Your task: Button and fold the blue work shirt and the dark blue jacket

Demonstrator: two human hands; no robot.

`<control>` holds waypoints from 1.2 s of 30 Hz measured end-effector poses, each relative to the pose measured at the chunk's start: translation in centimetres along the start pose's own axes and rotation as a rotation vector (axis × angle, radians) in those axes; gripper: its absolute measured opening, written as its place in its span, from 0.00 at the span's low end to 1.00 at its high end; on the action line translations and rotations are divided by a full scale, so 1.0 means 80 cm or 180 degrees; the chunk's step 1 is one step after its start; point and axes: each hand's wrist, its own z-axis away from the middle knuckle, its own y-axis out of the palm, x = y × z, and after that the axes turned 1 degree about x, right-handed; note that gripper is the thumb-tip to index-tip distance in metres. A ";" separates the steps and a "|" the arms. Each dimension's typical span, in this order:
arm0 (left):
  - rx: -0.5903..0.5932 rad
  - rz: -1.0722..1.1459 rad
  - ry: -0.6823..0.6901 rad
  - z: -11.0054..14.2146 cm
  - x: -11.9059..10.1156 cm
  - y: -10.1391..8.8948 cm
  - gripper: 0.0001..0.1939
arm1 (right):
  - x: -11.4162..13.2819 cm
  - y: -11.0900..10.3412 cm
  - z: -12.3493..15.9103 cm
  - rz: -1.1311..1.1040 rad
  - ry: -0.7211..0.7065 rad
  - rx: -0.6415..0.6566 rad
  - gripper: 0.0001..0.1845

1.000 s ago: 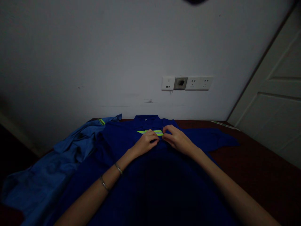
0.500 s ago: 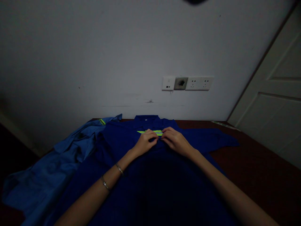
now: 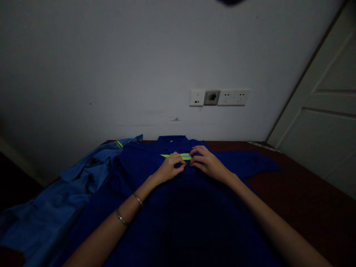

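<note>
A dark blue work shirt (image 3: 144, 155) lies spread on the table, its collar toward the wall and a yellow-green reflective strip across the chest. Just below that strip, my left hand (image 3: 171, 167) pinches the front of the shirt between thumb and fingers. Close beside it on the right, my right hand (image 3: 207, 163) grips the shirt front with thumb and index finger, its other fingers curled loosely above. The small bit of cloth or fastening between the fingertips is too dark to make out. Two bracelets circle my left forearm.
A lighter blue garment (image 3: 80, 178) with a reflective strip lies rumpled at the left. Wall sockets (image 3: 232, 98) sit above the dark red tabletop (image 3: 292, 185). A white panelled door (image 3: 325, 122) stands at the right, and a pale strip (image 3: 264, 147) lies near the table's back edge.
Both hands stay at the shirt front. The right fingers drew in toward the left hand, then spread a little and lifted. The view has shifted slightly.
</note>
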 end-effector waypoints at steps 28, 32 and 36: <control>-0.0893 -0.0886 -0.0150 0.007 -0.014 0.012 0.06 | 0.038 0.022 -0.012 0.0579 0.1181 -0.0890 0.13; -0.0836 -0.0988 -0.0077 0.008 -0.016 0.012 0.06 | 0.037 0.031 -0.010 0.0444 0.1112 -0.0962 0.11; -0.0781 -0.1059 -0.0005 0.008 -0.019 0.011 0.07 | 0.037 0.032 -0.010 0.0380 0.1165 -0.0971 0.08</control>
